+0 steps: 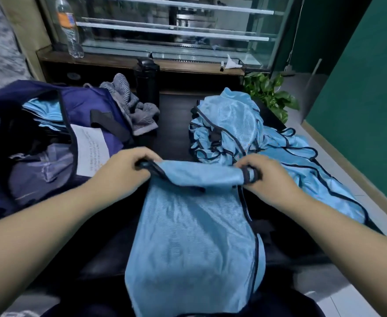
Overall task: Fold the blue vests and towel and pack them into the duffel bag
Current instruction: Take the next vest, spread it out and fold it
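Vest gripped between both hands

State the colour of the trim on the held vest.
Dark navy or black trim on the light blue vest, seen in the head view.

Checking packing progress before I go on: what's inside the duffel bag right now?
Inside the open duffel bag, a stack of folded blue vests shows at the far end. Nearer, the interior is dark, so what lies there and beneath the stack cannot be seen. The towel is outside.
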### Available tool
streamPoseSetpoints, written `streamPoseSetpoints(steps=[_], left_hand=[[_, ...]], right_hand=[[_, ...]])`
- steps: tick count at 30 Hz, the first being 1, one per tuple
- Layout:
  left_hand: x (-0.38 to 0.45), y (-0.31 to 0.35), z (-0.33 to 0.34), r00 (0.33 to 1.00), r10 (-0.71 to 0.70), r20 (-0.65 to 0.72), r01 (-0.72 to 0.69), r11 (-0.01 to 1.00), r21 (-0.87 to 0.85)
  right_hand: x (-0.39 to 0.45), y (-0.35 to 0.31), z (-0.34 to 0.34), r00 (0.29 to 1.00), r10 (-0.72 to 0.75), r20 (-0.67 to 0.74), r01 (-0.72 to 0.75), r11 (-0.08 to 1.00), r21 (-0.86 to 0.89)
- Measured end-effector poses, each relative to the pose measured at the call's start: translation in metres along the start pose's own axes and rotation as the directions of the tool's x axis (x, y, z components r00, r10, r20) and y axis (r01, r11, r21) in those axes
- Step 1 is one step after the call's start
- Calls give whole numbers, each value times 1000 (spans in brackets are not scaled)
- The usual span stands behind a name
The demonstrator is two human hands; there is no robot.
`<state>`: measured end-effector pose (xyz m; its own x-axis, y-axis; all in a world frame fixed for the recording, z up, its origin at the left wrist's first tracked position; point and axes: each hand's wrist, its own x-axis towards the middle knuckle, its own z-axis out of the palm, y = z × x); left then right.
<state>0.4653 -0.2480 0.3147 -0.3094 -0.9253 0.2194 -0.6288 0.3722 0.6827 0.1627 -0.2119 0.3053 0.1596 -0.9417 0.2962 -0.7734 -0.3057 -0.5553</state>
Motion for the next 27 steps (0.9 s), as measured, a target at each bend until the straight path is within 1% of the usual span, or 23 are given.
streamPoseSetpoints(steps=[2,3,5,8,10,11,13,15,17,18,19,21,24,25,27], left_hand=[[-19,1,0,993,43,108,-62,982,181],[-26,-1,1,984,60,169,-104,959,263],[-37,-7,4,953,87,292,-197,906,374],[-51,-19,11,910,122,395,-302,849,434],[-55,-25,13,900,159,406,-363,790,494],[-56,-29,13,895,157,417,-376,768,518],[-58,-25,11,877,158,454,-402,760,511],[-59,-11,11,856,210,472,-449,755,477],[-61,3,18,839,232,492,-452,801,392],[-61,6,25,829,240,504,-460,806,373],[-61,7,32,816,218,536,-461,804,375],[-61,4,46,787,150,598,-465,782,416],[-58,8,60,779,151,609,-485,761,431],[-56,9,63,769,133,625,-475,774,420],[-51,15,66,729,109,675,-448,822,351]], right_hand=[[-17,5,3,994,-81,68,86,993,-76],[-25,7,3,989,-100,107,112,987,-112],[-37,6,2,978,-102,183,139,969,-203],[-49,1,0,959,-54,279,154,924,-351],[-53,2,-1,950,-32,309,165,895,-415],[-54,3,-2,949,-26,315,168,885,-434],[-58,2,-4,953,-39,299,172,885,-432],[-63,-1,-7,956,-115,270,213,904,-371],[-69,-5,-5,929,-207,306,304,899,-314],[-72,-6,-2,908,-239,343,349,885,-307],[-75,-5,3,893,-253,371,377,871,-314],[-76,0,11,886,-253,388,393,854,-341],[-72,1,12,899,-205,386,341,882,-326],[-69,0,11,905,-171,389,299,906,-298],[-60,-5,8,903,-111,414,225,945,-237]])
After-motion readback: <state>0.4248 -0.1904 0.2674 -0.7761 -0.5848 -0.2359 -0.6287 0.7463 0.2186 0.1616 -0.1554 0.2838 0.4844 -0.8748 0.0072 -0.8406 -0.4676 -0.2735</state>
